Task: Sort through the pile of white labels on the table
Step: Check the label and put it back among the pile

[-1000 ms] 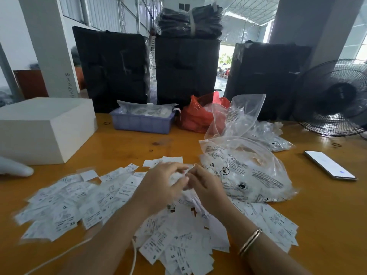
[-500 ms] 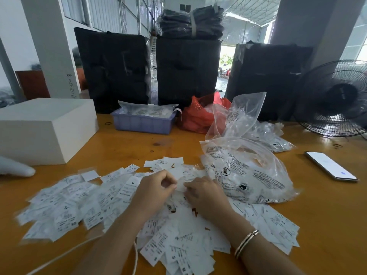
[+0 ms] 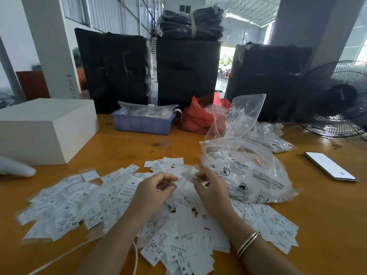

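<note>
Item: pile of white labels [image 3: 111, 203], spread across near half of wooden table [image 3: 327, 225]; size letters XS, M, XL, S legible.
Left hand [image 3: 151, 193]: fingers curled, pinching label at pile's far centre.
Right hand [image 3: 212, 191]: fingers curled on same cluster; exact hold unclear.
Advice: lift one label at a time, read size before placing.
Room: printed plastic bag [image 3: 246, 173] touches pile on right; phone [image 3: 330, 166] well apart; bare wood between pile and white box [image 3: 45, 128].

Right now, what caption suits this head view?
Both hands, left hand and right hand, pinch a label above scattered white paper labels.
</note>
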Motion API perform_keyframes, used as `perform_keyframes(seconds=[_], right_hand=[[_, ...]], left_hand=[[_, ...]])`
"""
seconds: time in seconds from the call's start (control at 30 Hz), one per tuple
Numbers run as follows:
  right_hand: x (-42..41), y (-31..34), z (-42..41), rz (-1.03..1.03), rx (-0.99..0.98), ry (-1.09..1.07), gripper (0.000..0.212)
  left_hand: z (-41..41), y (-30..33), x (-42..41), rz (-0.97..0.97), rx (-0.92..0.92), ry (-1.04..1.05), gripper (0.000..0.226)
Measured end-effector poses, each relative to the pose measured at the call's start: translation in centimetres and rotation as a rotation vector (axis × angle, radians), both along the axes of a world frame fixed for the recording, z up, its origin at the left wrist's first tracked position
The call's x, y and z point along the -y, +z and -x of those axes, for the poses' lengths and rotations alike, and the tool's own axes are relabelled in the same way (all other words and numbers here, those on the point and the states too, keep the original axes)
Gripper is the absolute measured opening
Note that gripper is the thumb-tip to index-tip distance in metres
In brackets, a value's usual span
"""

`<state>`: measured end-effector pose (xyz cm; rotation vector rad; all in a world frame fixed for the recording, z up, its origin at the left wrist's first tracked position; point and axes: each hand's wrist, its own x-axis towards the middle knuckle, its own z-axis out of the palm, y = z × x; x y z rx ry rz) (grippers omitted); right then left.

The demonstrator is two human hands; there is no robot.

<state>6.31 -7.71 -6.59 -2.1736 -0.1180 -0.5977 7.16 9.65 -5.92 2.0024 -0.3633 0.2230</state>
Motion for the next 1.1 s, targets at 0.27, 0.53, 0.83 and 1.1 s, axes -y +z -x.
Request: perform_keyframes(seconds=[0.27,0.53,0.83,1.1], right_hand=[[0.4,0.3,0.5,-0.786,-0.203,0.272,0.012],[0.5,0.2,0.4,-0.951,-0.230,0.335,0.009],[-0.4,0.3,0.5,-1.019,-0.222,0.337,0.031],[-0.9,0.3,0.8,-0.994,-0.203,0.280,0.007]], left_hand=[[0.2,0.0,0.5,0.164,-0.102,-0.019,0.021],[0.6,0.0,0.4,0.323,-0.198,-0.018,0.020],[0.7,0.1,0.9,0.204,-0.150,-0.044,0.017],[0.7,0.2,1.0,0.180,-0.124,-0.067,0.013]])
